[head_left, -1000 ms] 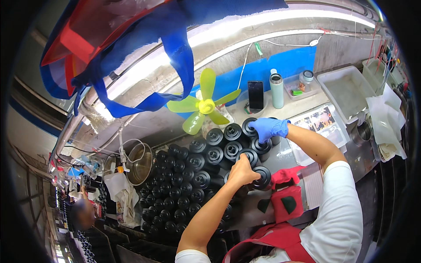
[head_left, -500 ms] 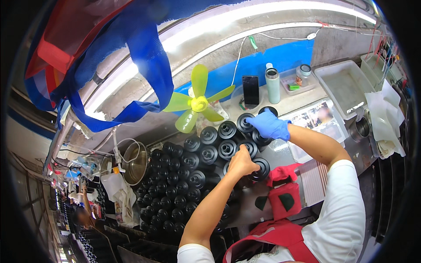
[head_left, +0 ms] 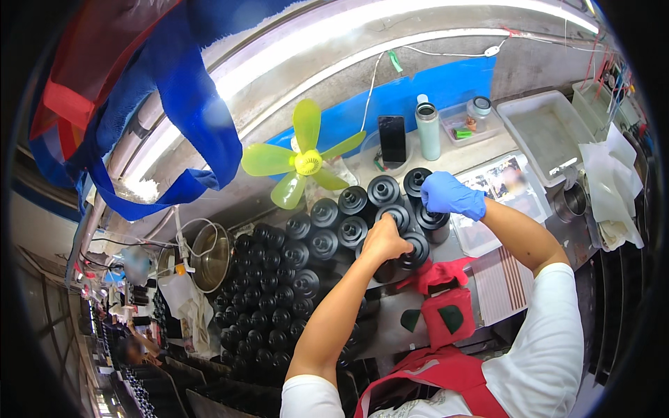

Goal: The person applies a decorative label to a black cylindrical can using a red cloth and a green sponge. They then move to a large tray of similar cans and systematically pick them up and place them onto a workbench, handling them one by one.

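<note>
Black round cylinders (head_left: 352, 231) with ringed tops and raised centres stand packed together on the bench. My bare left hand (head_left: 385, 242) lies over the near right of the group. Its forefinger reaches onto one cylinder top (head_left: 398, 220) and its thumb stretches apart toward another top (head_left: 416, 252); the remaining fingers are hidden. My right hand (head_left: 453, 196), in a blue glove, is closed with its fingertips down at the top of a cylinder (head_left: 433, 219) on the right edge. Another cylinder (head_left: 417, 181) stands just behind that hand.
Smaller black cylinders (head_left: 269, 281) crowd the left. A yellow-green fan (head_left: 307, 163) stands behind them, beside a phone (head_left: 391, 139) and a pale green bottle (head_left: 428, 131). Right lie a clear plastic tray (head_left: 481, 230) and red cloth (head_left: 446, 313). A blue strap (head_left: 198, 104) hangs at upper left.
My right hand has drawn right and slightly nearer, off the cylinder tops at the back, and its fingers have curled in. My left hand stays at the same cylinders. The view has shifted a little.
</note>
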The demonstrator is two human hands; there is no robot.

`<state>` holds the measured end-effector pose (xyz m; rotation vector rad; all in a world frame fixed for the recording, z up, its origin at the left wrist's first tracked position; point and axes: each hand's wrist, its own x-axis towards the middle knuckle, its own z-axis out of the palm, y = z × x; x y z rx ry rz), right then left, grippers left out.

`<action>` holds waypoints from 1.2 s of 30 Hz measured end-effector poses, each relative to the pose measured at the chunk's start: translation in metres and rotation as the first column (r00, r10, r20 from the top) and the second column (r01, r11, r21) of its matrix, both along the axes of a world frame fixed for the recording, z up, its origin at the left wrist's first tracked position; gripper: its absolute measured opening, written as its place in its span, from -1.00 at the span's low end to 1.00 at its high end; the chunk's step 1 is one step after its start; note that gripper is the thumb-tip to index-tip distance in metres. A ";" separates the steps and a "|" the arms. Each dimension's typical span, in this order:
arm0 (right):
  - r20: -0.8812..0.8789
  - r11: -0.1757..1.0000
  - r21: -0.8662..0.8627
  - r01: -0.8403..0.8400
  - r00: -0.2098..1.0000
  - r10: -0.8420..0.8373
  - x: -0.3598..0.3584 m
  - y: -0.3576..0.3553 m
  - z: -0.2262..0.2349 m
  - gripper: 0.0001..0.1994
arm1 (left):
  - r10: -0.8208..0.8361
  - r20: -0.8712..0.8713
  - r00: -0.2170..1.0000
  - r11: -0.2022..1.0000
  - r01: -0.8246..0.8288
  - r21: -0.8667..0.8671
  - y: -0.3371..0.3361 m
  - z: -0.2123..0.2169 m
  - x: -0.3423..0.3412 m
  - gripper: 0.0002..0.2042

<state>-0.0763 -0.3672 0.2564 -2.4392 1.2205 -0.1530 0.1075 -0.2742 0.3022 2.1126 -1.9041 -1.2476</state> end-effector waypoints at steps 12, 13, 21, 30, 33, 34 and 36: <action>0.144 0.998 -0.013 0.063 0.988 -0.060 -0.007 0.041 0.051 -0.62 | 0.095 -0.092 0.991 0.977 -0.111 -0.182 0.006 -0.019 0.008 -0.19; 0.207 0.982 0.177 -0.071 0.978 0.033 -0.008 0.053 0.058 -0.43 | 0.113 -0.121 0.986 0.978 -0.132 -0.161 0.010 -0.018 0.012 -0.24; 0.395 0.980 0.173 -0.102 0.918 0.026 0.060 0.123 0.001 -0.10 | 0.276 -0.238 0.931 0.959 -0.284 0.002 0.034 0.008 0.049 -0.36; 0.593 0.984 0.155 -0.086 0.805 -0.023 0.119 0.143 -0.045 -0.16 | 0.197 -0.002 0.980 0.930 -0.188 -0.317 0.055 -0.029 0.098 -0.36; 0.643 0.995 0.066 -0.074 0.766 0.014 0.128 0.152 -0.066 -0.17 | 0.222 -0.326 0.919 0.970 -0.243 -0.025 0.058 -0.025 0.113 -0.41; 0.639 0.991 0.118 -0.058 0.768 -0.031 0.131 0.153 -0.071 -0.15 | 0.175 -0.269 0.947 0.984 -0.180 0.005 0.059 -0.016 0.117 -0.39; 0.631 0.995 0.083 -0.061 0.776 -0.005 0.135 0.158 -0.075 -0.13 | 0.056 -0.188 0.981 0.998 -0.061 -0.020 0.058 -0.023 0.129 -0.38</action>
